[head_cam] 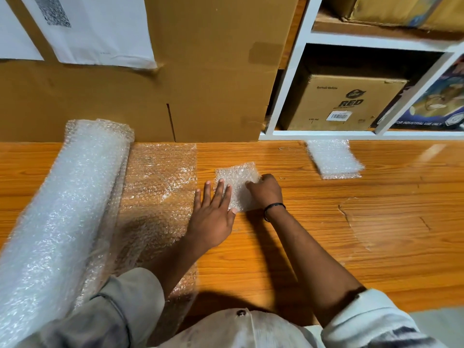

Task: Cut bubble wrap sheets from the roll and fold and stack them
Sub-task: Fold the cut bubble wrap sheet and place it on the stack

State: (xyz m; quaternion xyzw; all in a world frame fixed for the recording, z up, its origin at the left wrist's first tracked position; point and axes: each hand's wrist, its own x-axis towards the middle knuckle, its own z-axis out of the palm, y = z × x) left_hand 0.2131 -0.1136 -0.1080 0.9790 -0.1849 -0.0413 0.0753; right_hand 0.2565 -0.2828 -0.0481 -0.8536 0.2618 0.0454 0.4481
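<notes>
packing storeroom, cardboard cartons [344, 101] on white shelving [296, 71], big box [200, 71], bubble wrap roll [62, 197], wooden table [351, 222]

glossy wooden table [351, 234], cardboard boxes [213, 84], white shelving [376, 42]

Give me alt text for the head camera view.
A left hand presses a small bubble wrap sheet flat on a wooden table while the right hand pinches its edge. A part-unrolled roll lies at left, a stack of folded sheets at right.

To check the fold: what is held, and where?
The right hand pinches the small bubble wrap sheet at its right edge; the left hand only presses it flat.
</notes>
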